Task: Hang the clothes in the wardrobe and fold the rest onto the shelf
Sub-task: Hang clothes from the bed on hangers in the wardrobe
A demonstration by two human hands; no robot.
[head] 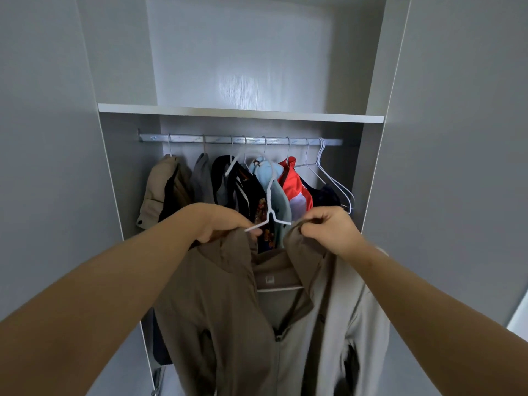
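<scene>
I hold a tan-brown jacket (228, 304) up in front of the open wardrobe. A white wire hanger (270, 195) sticks up out of its collar, with the hook pointing towards the rail. My left hand (220, 221) grips the jacket's left shoulder together with the hanger's left arm. My right hand (328, 224) pinches the right side of the collar over the hanger's other arm. The metal rail (217, 138) runs across the wardrobe above and behind the hanger. The jacket's lower part runs out of the frame.
Several garments hang on the rail: a beige coat (160, 190), a grey one (201, 178), dark ones, a light blue one (261, 170) and a red one (294, 184). Empty white hangers (331, 178) hang at the rail's right end. A white shelf (240, 112) lies above the rail.
</scene>
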